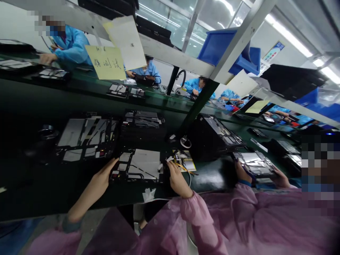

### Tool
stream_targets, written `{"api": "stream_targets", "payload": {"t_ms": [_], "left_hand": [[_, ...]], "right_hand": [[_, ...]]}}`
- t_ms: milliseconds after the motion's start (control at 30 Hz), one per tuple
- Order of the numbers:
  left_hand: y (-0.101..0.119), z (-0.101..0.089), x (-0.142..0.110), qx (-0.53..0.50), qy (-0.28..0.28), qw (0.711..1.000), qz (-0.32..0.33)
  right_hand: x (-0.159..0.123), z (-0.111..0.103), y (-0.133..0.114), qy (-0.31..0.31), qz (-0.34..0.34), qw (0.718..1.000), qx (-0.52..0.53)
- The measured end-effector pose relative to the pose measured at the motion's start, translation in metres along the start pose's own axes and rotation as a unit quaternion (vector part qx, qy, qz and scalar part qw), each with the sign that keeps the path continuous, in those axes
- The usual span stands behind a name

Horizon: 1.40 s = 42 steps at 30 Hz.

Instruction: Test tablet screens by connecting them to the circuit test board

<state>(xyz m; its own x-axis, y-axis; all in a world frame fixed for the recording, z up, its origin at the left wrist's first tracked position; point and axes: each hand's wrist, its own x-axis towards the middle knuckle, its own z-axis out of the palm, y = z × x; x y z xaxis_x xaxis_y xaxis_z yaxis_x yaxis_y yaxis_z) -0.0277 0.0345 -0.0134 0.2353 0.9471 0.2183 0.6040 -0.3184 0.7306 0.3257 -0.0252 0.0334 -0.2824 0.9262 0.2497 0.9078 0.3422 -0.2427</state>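
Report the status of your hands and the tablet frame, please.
Left hand on the frame's left edge, right hand at its right edge. Black tablet frame flat on green bench. Yellow sheet with wires just right.

Left hand (105, 173) outstretched, right hand (178, 180) bent downward, pink sleeves (195, 209)

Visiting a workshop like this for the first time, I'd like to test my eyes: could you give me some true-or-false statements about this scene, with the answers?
The left hand touches a black device frame: true.
The right hand wears a glove: false, it is bare.
The worker at far left across the bench wears pink: false, a blue smock.
A neighbour's hand holds a silver device panel: true.
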Motion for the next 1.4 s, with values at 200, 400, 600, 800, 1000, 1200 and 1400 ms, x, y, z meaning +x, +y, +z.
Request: {"api": "stream_targets", "payload": {"t_ms": [200, 400, 600, 800, 1000, 1200, 1400], "left_hand": [[0.019, -0.010, -0.026, 0.000, -0.068, 0.998, 0.000], [0.026, 0.012, -0.016, 0.016, 0.028, 0.993, -0.117], [0.025, 0.014, -0.016, 0.013, 0.028, 0.992, -0.124], [0.025, 0.019, -0.028, 0.066, 0.027, 0.997, -0.015], [0.023, 0.024, -0.032, 0.097, 0.036, 0.994, -0.014], [0.045, 0.022, -0.040, 0.010, 0.035, 0.994, -0.099], [0.064, 0.000, -0.024, -0.373, 0.042, 0.865, -0.332]], "right_hand": [[0.020, 0.008, -0.035, -0.037, -0.042, 0.998, 0.003], [0.039, 0.035, -0.054, -0.032, -0.097, 0.994, -0.040], [0.043, 0.032, -0.051, -0.018, -0.107, 0.993, -0.034], [0.015, 0.011, -0.031, 0.059, -0.018, 0.998, 0.029], [-0.036, 0.022, -0.012, 0.077, 0.114, 0.985, 0.107], [-0.037, 0.041, -0.022, 0.109, 0.153, 0.978, 0.094], [-0.035, 0.040, -0.017, 0.120, 0.156, 0.976, 0.088]]}}
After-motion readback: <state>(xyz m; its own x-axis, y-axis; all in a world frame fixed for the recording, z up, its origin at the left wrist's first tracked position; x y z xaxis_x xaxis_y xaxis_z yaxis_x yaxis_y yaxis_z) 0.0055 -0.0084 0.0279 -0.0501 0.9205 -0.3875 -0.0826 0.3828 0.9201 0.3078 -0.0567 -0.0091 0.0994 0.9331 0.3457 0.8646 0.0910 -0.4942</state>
